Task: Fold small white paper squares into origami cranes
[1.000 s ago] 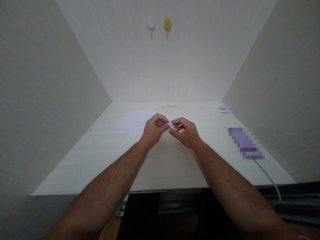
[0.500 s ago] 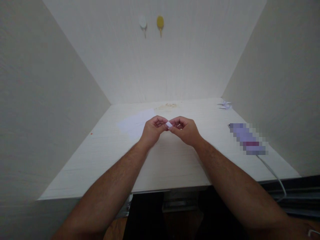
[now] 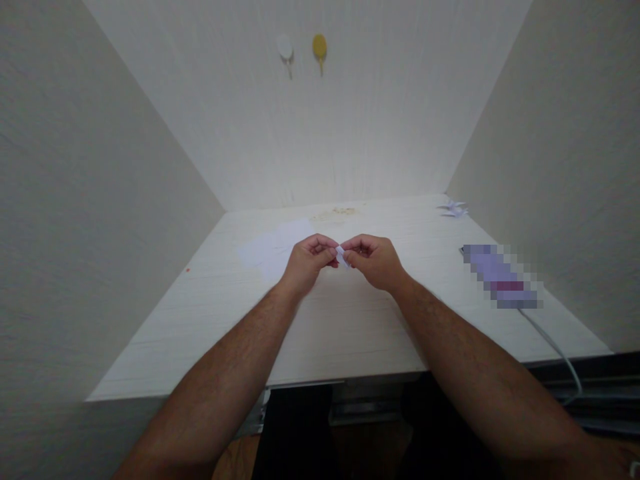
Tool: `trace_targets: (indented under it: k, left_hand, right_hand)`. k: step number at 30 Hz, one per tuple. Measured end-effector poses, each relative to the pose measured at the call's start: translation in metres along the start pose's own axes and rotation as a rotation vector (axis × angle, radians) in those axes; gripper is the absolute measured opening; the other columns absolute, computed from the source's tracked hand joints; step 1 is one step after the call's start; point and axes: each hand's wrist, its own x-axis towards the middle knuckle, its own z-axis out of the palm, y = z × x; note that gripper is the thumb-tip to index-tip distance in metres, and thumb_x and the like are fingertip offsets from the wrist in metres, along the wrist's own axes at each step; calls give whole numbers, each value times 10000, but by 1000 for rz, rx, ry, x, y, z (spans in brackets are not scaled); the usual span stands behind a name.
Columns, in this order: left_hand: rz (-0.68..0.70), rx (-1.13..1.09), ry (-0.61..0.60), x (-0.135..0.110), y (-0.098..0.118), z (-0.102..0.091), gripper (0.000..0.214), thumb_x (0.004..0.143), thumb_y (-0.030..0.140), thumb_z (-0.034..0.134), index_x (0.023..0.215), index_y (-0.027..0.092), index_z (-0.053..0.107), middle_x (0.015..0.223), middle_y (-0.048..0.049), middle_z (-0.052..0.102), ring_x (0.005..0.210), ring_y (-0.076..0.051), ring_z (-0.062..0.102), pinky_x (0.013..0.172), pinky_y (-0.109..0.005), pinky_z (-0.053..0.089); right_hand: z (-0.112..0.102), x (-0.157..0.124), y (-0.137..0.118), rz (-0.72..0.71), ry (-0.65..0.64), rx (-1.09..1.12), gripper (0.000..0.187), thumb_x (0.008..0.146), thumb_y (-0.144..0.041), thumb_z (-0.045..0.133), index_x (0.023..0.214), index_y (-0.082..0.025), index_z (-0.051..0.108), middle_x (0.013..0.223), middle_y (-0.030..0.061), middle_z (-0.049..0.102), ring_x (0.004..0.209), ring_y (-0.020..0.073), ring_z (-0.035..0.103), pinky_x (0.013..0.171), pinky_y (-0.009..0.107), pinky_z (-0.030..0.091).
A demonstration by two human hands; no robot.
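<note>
Between my two hands is a small folded piece of white paper (image 3: 342,255), held above the middle of the white desk (image 3: 340,333). My left hand (image 3: 311,261) pinches its left side between thumb and fingers. On the opposite side, my right hand (image 3: 373,260) grips it the same way, thumb toward me. The fingertips of both hands nearly meet at the paper and cover part of it. Flat white paper sheets (image 3: 273,243) lie on the desk behind and left of my left hand.
Small folded paper figures (image 3: 454,209) sit at the back right corner. A blurred-out phone-like object (image 3: 500,277) with a white cable (image 3: 555,350) lies at right. A tiny orange bit (image 3: 188,270) is at left. White and yellow hooks (image 3: 319,47) are on the back wall.
The folded paper has turned a little and shows a narrower, steeper face between my fingers. My right thumb has shifted slightly on it. The whole view has moved slightly.
</note>
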Motion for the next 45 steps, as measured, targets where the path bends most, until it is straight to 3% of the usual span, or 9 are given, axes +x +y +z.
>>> trace_targets:
  k: [13, 20, 26, 31, 34, 39, 42, 45]
  left_hand:
    - [13, 191, -45, -1, 4, 2, 235, 698, 325, 774, 784, 151, 642, 607, -7, 653, 535, -110, 597, 536, -245, 484]
    - [117, 299, 159, -2, 6, 6, 145, 743, 273, 700, 755, 177, 592, 521, 47, 553, 470, -76, 485, 475, -202, 357]
    - [89, 155, 145, -2, -7, 10, 198, 765, 337, 684, 806, 183, 567, 563, 38, 579, 516, -93, 532, 536, -223, 426]
    - [23, -28, 130, -5, -9, 13, 295, 707, 330, 745, 897, 175, 581, 654, 33, 632, 568, -99, 591, 603, -251, 494]
    - [35, 55, 90, -6, -4, 12, 345, 670, 300, 788, 944, 160, 630, 678, 13, 663, 620, -113, 622, 643, -258, 504]
    - [129, 190, 99, -7, -2, 10, 301, 649, 318, 823, 830, 159, 644, 793, -24, 702, 711, -126, 646, 667, -251, 511]
    - [145, 244, 123, -6, -3, 10, 298, 644, 341, 831, 797, 160, 651, 763, -15, 692, 657, -112, 618, 610, -230, 492]
    - [167, 277, 185, -6, -3, 11, 315, 606, 346, 854, 762, 163, 650, 664, 12, 651, 571, -90, 562, 540, -204, 447]
  right_hand:
    - [1, 1, 7, -63, 87, -119, 118, 763, -226, 618, 857, -181, 673, 709, 11, 671, 603, 112, 595, 562, 244, 481]
    - [2, -1, 3, -66, 46, -158, 361, 709, -291, 719, 1048, -183, 657, 800, 15, 672, 619, 102, 578, 559, 236, 479]
    - [5, -1, 6, 2, 65, -153, 207, 728, -343, 725, 833, -178, 658, 723, 19, 674, 589, 108, 576, 542, 239, 471]
    - [5, -1, 4, -19, 109, -151, 253, 702, -294, 741, 913, -186, 654, 765, 15, 686, 564, 102, 582, 515, 229, 464]
    - [4, 0, 2, -30, 153, -164, 226, 718, -288, 724, 908, -182, 663, 738, 7, 670, 532, 90, 558, 502, 225, 455]
    - [5, 1, 0, -88, 154, -122, 298, 709, -242, 722, 992, -185, 649, 807, 10, 661, 592, 88, 564, 539, 225, 476]
    - [5, 1, -1, -132, 143, -104, 299, 703, -251, 733, 972, -188, 619, 821, 15, 656, 666, 115, 604, 554, 232, 494]
    - [5, 0, -1, -175, 212, -175, 261, 689, -252, 746, 881, -199, 576, 770, -11, 628, 632, 113, 594, 545, 238, 492]
